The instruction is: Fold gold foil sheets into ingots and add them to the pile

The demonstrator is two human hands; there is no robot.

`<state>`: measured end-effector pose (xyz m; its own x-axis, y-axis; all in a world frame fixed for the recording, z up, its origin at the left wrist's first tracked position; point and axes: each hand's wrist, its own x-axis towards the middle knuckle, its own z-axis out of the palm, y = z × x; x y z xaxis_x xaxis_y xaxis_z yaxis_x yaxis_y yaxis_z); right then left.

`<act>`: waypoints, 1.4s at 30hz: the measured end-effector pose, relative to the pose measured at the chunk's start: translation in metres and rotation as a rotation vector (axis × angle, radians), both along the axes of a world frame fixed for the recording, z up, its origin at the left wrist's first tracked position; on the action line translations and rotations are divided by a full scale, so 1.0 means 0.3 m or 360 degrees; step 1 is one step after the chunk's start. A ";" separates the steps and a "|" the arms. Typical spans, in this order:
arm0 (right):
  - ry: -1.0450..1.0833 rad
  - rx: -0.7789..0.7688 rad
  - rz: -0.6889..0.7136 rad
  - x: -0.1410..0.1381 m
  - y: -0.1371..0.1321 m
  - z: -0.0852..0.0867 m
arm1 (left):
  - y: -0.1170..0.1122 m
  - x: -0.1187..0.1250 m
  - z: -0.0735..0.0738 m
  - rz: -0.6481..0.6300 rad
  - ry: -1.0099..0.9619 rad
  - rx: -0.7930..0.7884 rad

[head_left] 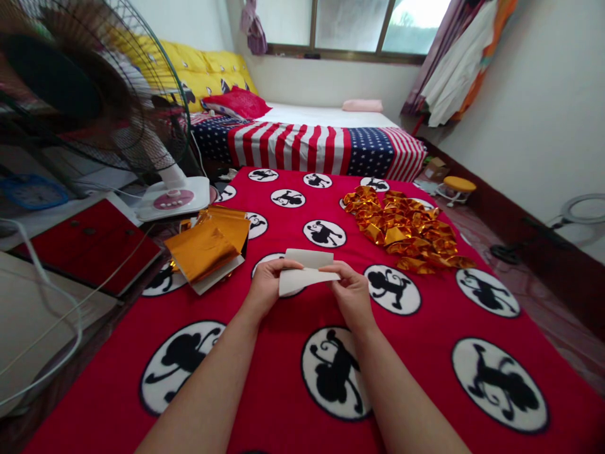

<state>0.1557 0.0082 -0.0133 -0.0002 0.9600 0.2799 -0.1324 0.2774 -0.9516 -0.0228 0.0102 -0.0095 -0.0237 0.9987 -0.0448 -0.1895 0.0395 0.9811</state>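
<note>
Left hand (265,282) and right hand (350,289) pinch folded white paper (301,280). Red monkey-print fabric (278,359) spreads between square gold-foil sheets (204,247), left edge, 10 o'clock, and crumpled gold-foil heap (401,226), 2 o'clock.

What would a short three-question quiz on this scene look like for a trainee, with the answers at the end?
1. True or false: the left hand and the right hand both hold the pale paper.
2. Where on the red cloth is the heap of shiny gold pieces? A) left of the hands; B) right of the hands; C) under the hands.
3. Which appliance stands just beyond the flat gold sheets?

Key: 1 true; 2 B; 3 the fan.
</note>
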 end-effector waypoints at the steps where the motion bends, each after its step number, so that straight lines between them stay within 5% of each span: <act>1: -0.0027 0.0017 -0.0031 0.002 -0.001 0.001 | -0.001 0.002 0.002 -0.0021 -0.0004 0.0000; 7: -0.0087 0.0022 -0.0097 0.012 0.002 -0.006 | -0.007 0.018 0.013 -0.0150 0.0029 0.0066; 24: -0.0124 0.0128 -0.0008 0.016 0.002 -0.007 | -0.016 0.018 0.040 -0.0112 0.0086 0.0086; 35: -0.0034 -0.0060 -0.0101 0.021 0.008 -0.009 | -0.010 0.004 0.002 -0.0199 -0.0074 0.0066; 42: 0.0115 -0.0222 -0.0061 0.018 0.006 -0.014 | -0.003 -0.004 0.005 -0.0275 0.0094 0.0178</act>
<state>0.1613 0.0099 -0.0174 0.0524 0.9885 0.1416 -0.1938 0.1492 -0.9696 -0.0239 0.0092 -0.0079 0.1491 0.9868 0.0629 -0.1314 -0.0432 0.9904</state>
